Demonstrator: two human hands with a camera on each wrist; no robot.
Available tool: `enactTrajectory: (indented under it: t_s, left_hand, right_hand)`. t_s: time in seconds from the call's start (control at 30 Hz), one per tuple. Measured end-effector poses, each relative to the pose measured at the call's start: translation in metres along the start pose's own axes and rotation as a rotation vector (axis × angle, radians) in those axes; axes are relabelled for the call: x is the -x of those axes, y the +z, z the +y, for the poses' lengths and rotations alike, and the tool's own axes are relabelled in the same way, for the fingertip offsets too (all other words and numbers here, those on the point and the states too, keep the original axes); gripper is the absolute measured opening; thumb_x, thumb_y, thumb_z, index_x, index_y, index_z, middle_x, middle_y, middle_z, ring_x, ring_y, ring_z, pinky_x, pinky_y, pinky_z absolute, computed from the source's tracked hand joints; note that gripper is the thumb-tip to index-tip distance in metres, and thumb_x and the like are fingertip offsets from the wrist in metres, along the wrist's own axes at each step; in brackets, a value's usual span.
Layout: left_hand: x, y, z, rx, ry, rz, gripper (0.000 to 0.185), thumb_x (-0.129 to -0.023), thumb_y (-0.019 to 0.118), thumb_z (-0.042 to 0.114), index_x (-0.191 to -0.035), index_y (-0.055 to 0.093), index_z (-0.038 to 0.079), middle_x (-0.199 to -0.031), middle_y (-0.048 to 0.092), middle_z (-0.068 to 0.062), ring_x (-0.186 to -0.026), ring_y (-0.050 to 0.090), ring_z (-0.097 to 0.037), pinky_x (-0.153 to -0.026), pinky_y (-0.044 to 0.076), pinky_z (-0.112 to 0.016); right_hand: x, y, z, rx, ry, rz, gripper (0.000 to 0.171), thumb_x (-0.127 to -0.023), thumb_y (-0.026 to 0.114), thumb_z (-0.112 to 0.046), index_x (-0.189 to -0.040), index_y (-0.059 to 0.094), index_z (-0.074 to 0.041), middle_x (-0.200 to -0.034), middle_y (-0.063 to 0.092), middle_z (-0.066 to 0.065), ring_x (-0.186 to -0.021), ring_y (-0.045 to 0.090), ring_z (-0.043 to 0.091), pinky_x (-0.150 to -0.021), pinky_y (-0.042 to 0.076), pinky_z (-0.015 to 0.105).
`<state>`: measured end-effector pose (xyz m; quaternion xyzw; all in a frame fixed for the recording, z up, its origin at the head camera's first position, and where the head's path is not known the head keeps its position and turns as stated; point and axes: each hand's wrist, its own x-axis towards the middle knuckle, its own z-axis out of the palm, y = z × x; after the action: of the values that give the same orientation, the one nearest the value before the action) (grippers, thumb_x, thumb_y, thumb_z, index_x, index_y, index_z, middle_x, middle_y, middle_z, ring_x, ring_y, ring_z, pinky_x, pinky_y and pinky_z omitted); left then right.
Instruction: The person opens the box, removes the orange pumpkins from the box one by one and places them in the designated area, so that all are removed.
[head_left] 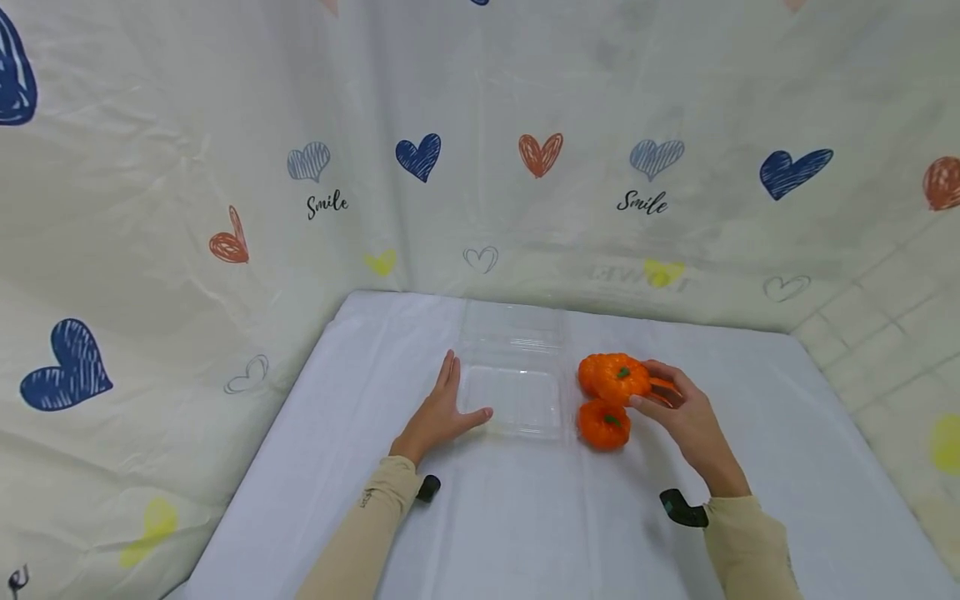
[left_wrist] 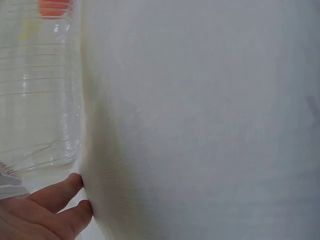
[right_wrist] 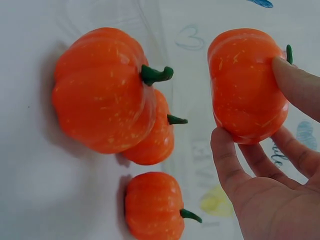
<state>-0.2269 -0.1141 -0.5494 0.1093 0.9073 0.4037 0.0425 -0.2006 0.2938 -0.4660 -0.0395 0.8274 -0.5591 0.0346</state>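
My right hand [head_left: 693, 425] grips a small orange toy pumpkin [right_wrist: 247, 85] between thumb and fingers, raised above the cloth. On the table in the right wrist view are a nearer pumpkin [right_wrist: 102, 90], one partly hidden behind it [right_wrist: 157, 140] and another to the side [right_wrist: 154, 207]; all have green stems. A clear plastic clamshell box [head_left: 517, 400] lies to their left, its lid [head_left: 513, 327] folded back. At the box's left side is my left hand [head_left: 438, 421], fingers straight and thumb spread toward the front rim. Its fingertips meet the box edge in the left wrist view.
A white cloth covers the table [head_left: 517, 517]. Behind it hangs a pale curtain [head_left: 480, 217] printed with hearts and words. Each wrist carries a dark camera mount, such as the right one [head_left: 682, 508].
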Motion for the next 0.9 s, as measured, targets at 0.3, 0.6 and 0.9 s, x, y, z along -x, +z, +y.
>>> enactTrajectory:
  t_s: [0.3,0.6,0.9]
  left_hand:
    - [0.000,0.000,0.001,-0.004,0.001,-0.001,0.122,-0.092,0.074,0.065,-0.172,0.003,0.006,-0.179,-0.015,0.003,-0.160,0.024,-0.033,-0.125,0.031,-0.052]
    - [-0.001,0.000,0.001,-0.018,0.003,-0.006,0.123,-0.092,0.072,0.070,-0.172,0.002,0.007,-0.179,-0.016,0.004,-0.161,0.023,-0.032,-0.125,0.030,-0.051]
    - [0.000,0.000,0.002,-0.025,-0.003,-0.006,0.122,-0.092,0.073,0.066,-0.171,0.003,0.005,-0.179,-0.014,0.002,-0.161,0.022,-0.032,-0.125,0.030,-0.051]
  right_hand:
    - [0.012,-0.014,0.013,0.024,0.006,0.044,0.079,-0.103,0.074,-0.041,-0.163,0.038,-0.006,-0.168,0.033,0.019,-0.138,0.047,0.034,-0.091,0.051,0.010]
    - [0.020,-0.027,0.027,0.068,0.038,0.074,0.079,-0.104,0.072,-0.042,-0.165,0.036,-0.005,-0.166,0.035,0.020,-0.142,0.043,0.044,-0.087,0.050,0.008]
    - [0.029,-0.034,0.045,0.118,0.103,0.069,0.084,-0.104,0.070,-0.049,-0.166,0.034,-0.005,-0.168,0.034,0.021,-0.144,0.043,0.045,-0.087,0.050,0.009]
